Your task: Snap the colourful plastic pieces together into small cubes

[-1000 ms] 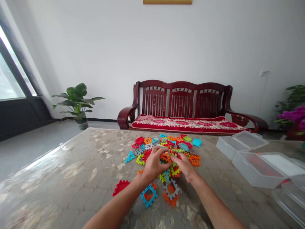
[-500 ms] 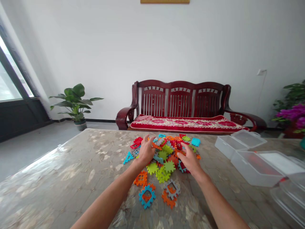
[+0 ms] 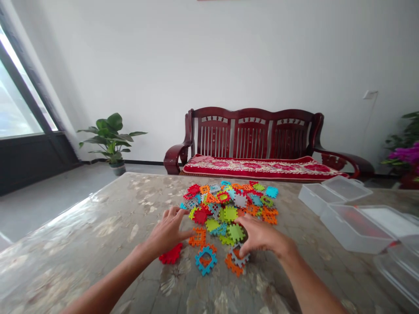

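A heap of colourful plastic interlocking tiles point(image 3: 230, 213) lies spread over the table, in red, orange, green, blue and grey. My left hand point(image 3: 170, 231) is at the heap's left edge, thumb and fingers apart, holding nothing. Just below it lies a red tile point(image 3: 171, 254), and an orange window tile point(image 3: 197, 237) is by its thumb. On the near right side, my right hand point(image 3: 260, 235) is open, its fingers over the green tiles point(image 3: 236, 233) and its thumb at a grey tile point(image 3: 241, 257). Nearest me is a blue tile point(image 3: 206, 261) with a hole.
Translucent plastic boxes point(image 3: 355, 231) with raised lids stand at the right of the cloth-covered table point(image 3: 108, 226). Beyond the table is a dark red wooden bench point(image 3: 250, 135) with a red cushion. A potted plant point(image 3: 113, 139) stands on the floor at left.
Both hands have come back toward me from the far part of the heap, the left one also moving leftward. A red tile now shows below my left hand. The view has shifted slightly.
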